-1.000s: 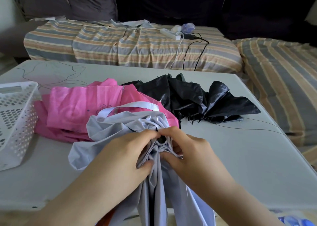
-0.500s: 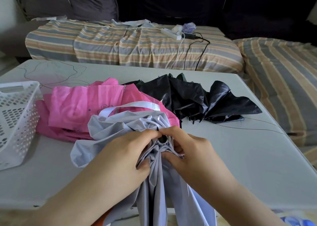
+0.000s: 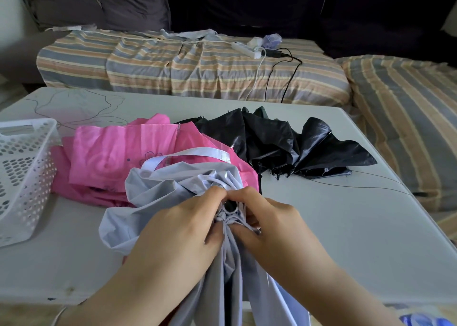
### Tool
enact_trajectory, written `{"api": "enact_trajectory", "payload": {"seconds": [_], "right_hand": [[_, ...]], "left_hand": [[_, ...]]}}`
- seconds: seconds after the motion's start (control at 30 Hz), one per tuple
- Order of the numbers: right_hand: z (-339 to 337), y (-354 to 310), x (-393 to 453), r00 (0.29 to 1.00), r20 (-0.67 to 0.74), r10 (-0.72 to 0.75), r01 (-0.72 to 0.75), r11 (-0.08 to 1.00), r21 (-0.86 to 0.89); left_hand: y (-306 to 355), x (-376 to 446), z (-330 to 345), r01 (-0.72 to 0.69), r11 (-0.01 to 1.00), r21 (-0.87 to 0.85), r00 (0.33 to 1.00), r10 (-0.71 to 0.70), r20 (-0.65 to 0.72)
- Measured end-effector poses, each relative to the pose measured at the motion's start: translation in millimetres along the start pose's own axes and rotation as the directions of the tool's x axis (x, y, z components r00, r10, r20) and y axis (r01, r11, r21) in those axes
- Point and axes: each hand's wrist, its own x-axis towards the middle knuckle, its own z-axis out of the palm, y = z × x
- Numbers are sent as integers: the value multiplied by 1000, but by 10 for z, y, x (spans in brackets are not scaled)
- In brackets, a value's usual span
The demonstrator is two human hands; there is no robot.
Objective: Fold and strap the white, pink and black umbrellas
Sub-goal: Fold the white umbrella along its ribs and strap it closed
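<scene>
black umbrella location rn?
Head view: the black umbrella lies unfolded on the table, centre-right at the far side, right of the pink umbrella, beyond both hands.

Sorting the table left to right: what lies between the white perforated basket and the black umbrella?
In the head view, the crumpled pink umbrella lies between the white perforated plastic basket and the black umbrella, its far edge touching the black fabric.

white umbrella (image 3: 173,192): fabric bunched, hanging over the near table edge, strap loose
pink umbrella (image 3: 111,157): crumpled, lying behind the white one
black umbrella (image 3: 284,142): collapsed, unstrapped, right of the pink one
</scene>
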Motion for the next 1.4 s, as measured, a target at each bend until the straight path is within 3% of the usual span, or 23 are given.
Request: {"api": "enact_trajectory", "payload": {"seconds": [0.1,0.23,0.4,0.53,0.67,1.0,1.3,1.4], "right_hand": [[-36,-15,-3,999,44,-23,23,1000,3],[-30,62,20,998,-18,-59,59,998,29],[-47,115,28,998,-58,-3,11,991,130],[-44,74,41,998,-48,43,-30,969,244],[-19,70,33,992,-86,87,-57,950,307],[30,62,31,984,-152,93,-44,953,299],[-252,54,114,989,148,23,-35,996,81],[-253,35,151,984,171,51,-50,999,-7]], "left_hand": [[6,-5,12,-24,999,26,1000,24,-10],[-40,-26,48,-24,1000,16,1000,25,-9],[-27,-21,43,-19,999,-39,1000,20,20],[-23,24,25,-119,990,-69,990,124,63],[-77,42,16,-242,970,-20,951,241,192],[-101,32,-2,-285,958,10,934,276,227],[-53,-35,43,-329,944,14,917,316,244],[-3,-35,16,-343,939,26,903,322,284]]}}
